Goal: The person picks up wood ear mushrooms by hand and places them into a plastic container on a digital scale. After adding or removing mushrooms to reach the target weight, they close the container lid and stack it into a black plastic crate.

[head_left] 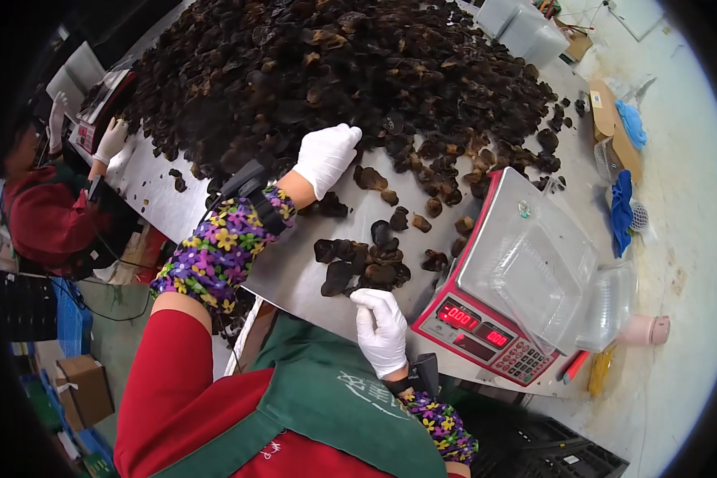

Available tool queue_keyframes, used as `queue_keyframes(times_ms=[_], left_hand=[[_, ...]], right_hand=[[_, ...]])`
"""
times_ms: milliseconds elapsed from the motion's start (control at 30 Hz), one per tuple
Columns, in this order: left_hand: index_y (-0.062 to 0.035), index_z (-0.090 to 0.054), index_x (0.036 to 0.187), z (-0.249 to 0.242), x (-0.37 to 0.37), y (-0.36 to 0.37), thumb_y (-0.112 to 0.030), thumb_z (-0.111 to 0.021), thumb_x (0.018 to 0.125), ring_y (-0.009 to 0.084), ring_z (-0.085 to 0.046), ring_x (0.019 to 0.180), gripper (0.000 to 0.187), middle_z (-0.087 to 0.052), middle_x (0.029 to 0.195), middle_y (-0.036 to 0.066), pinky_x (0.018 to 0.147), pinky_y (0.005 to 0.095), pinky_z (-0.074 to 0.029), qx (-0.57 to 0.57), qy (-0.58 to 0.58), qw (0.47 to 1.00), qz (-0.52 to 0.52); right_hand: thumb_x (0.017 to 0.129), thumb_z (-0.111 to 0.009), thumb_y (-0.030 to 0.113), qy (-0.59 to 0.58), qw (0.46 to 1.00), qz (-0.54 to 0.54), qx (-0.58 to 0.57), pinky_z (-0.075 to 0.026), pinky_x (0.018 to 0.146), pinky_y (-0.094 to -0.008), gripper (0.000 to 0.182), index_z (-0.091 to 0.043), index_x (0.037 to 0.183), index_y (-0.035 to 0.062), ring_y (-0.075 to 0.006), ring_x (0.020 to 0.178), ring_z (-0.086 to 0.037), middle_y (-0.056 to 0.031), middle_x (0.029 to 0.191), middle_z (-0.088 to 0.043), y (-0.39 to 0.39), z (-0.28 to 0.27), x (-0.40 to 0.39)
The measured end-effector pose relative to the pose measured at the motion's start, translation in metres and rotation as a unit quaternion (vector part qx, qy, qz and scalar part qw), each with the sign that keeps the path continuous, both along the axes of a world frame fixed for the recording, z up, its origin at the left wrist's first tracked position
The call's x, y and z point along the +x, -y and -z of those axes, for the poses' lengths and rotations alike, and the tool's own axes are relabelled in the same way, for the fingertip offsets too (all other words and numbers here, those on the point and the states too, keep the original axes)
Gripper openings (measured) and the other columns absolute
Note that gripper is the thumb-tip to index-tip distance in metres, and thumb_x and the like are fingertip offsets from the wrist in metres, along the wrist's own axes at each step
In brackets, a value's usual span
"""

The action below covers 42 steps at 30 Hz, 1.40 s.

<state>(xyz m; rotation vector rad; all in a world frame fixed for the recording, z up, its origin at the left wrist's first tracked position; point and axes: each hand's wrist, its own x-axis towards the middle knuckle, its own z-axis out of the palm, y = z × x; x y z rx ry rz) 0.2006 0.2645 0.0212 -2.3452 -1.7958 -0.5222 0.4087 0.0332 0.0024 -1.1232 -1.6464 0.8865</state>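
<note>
A large heap of dark brown, wood-ear-like mushroom pieces [334, 72] covers the back of the metal table. My left hand [327, 158], in a white glove, is closed at the heap's front edge; what its fingers hold, if anything, is hidden. Close to my body, my right hand [381, 328], also gloved, has thumb and fingers pinched together beside a small cluster of mushroom pieces [362, 264]. Whether something is in that pinch cannot be made out. Right of this hand stands a red digital scale [486, 334] with lit red digits, bearing a clear plastic tray [542, 275].
More clear plastic trays [609, 307] lie by the scale's right side. A blue cloth [621, 213] and a cardboard box [616, 127] line the right edge. At the far left a co-worker's gloved hand [111, 142] is near another scale. A pink container [645, 329] sits at right.
</note>
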Motion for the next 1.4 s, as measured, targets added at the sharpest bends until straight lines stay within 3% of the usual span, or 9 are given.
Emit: queue_keyframes(times_ms=[233, 500, 600, 733, 800, 933, 1033, 1233, 1400], left_hand=[[-0.0128, -0.07, 0.099, -0.019, -0.003, 0.044, -0.018, -0.068, 0.09, 0.0305, -0.067, 0.081, 0.011, -0.067, 0.095, 0.008, 0.071, 0.0376, -0.055, -0.021, 0.198, 0.971, 0.133], [-0.0116, -0.066, 0.107, 0.004, 0.049, 0.029, -0.017, -0.066, 0.089, 0.0327, -0.066, 0.09, 0.019, -0.061, 0.098, 0.011, 0.075, 0.0433, -0.054, -0.15, 0.003, 0.965, 0.215], [-0.0061, -0.066, 0.102, -0.021, 0.037, 0.045, -0.011, -0.069, 0.084, 0.0298, -0.068, 0.082, 0.018, -0.065, 0.088, 0.012, 0.072, 0.0384, -0.055, -0.034, 0.2, 0.945, 0.257], [-0.0002, -0.066, 0.097, -0.073, -0.02, 0.102, -0.006, -0.064, 0.088, 0.0152, -0.063, 0.077, 0.011, -0.066, 0.084, 0.009, 0.073, 0.0284, -0.051, -0.258, 0.411, 0.872, 0.07], [0.0023, -0.064, 0.097, -0.062, -0.072, 0.134, -0.002, -0.066, 0.086, 0.0197, -0.066, 0.081, 0.012, -0.067, 0.087, 0.012, 0.074, 0.0326, -0.052, -0.178, 0.321, 0.927, 0.072], [-0.0052, -0.068, 0.097, -0.05, -0.154, 0.227, -0.014, -0.072, 0.084, 0.0274, -0.066, 0.082, 0.016, -0.067, 0.087, 0.011, 0.072, 0.0372, -0.051, -0.277, 0.097, 0.944, -0.151], [-0.0095, -0.071, 0.1, -0.061, -0.163, 0.268, -0.02, -0.075, 0.083, 0.0332, -0.065, 0.093, 0.02, -0.068, 0.098, 0.012, 0.08, 0.0424, -0.052, -0.185, -0.096, 0.969, -0.135], [-0.0063, -0.067, 0.118, -0.029, -0.111, 0.212, -0.02, -0.074, 0.085, 0.0375, -0.061, 0.112, 0.036, -0.063, 0.125, 0.018, 0.095, 0.0412, -0.051, -0.114, 0.235, 0.964, -0.053], [-0.0125, -0.055, 0.139, 0.006, -0.042, 0.129, -0.029, -0.079, 0.081, 0.0423, -0.052, 0.122, 0.065, -0.052, 0.137, 0.021, 0.104, 0.0479, -0.044, -0.013, 0.13, 0.99, 0.06]], right_hand=[[0.088, -0.062, -0.004, -0.005, 1.0, -0.01, 0.004, -0.055, 0.08, -0.0377, 0.021, -0.068, 0.106, 0.0044, -0.0326, 0.092, -0.068, -0.0136, 0.103, -0.068, 0.0, 0.0, -0.001], [0.088, -0.062, -0.004, -0.005, 1.0, -0.001, 0.012, -0.055, 0.079, -0.0381, 0.021, -0.068, 0.106, 0.0043, -0.0326, 0.092, -0.068, -0.0138, 0.103, -0.068, 0.001, 0.001, 0.0], [0.088, -0.063, -0.004, -0.005, 1.0, 0.003, 0.016, -0.055, 0.08, -0.0383, 0.021, -0.068, 0.106, 0.0046, -0.0328, 0.092, -0.068, -0.0139, 0.103, -0.068, 0.001, 0.002, 0.0], [0.088, -0.063, -0.003, -0.019, 1.0, -0.008, 0.006, -0.055, 0.08, -0.0385, 0.02, -0.068, 0.106, 0.0048, -0.0329, 0.092, -0.068, -0.0139, 0.103, -0.068, 0.001, 0.002, 0.001], [0.088, -0.063, -0.004, -0.021, 1.0, -0.014, 0.005, -0.055, 0.08, -0.0386, 0.021, -0.068, 0.106, 0.0047, -0.0328, 0.092, -0.068, -0.0139, 0.103, -0.068, 0.001, 0.002, 0.002], [0.087, -0.063, -0.004, -0.016, 1.0, -0.024, 0.006, -0.055, 0.081, -0.0391, 0.022, -0.068, 0.107, 0.0047, -0.0327, 0.093, -0.068, -0.0139, 0.103, -0.068, 0.001, 0.0, 0.003], [0.087, -0.062, -0.003, -0.011, 1.0, -0.026, 0.011, -0.055, 0.082, -0.0392, 0.021, -0.068, 0.106, 0.0044, -0.0324, 0.093, -0.068, -0.0138, 0.103, -0.068, 0.0, -0.002, 0.0], [0.079, -0.068, 0.002, 0.125, 0.984, 0.016, 0.126, -0.04, 0.107, -0.0513, 0.047, -0.064, 0.125, 0.0089, -0.04, 0.126, -0.048, -0.0171, 0.138, -0.051, -0.002, -0.014, 0.0], [0.083, -0.065, 0.006, 0.208, 0.961, 0.173, 0.063, -0.022, 0.121, -0.0558, 0.065, -0.047, 0.145, 0.0055, -0.0494, 0.146, -0.024, -0.0261, 0.155, -0.031, -0.023, -0.027, -0.006]])
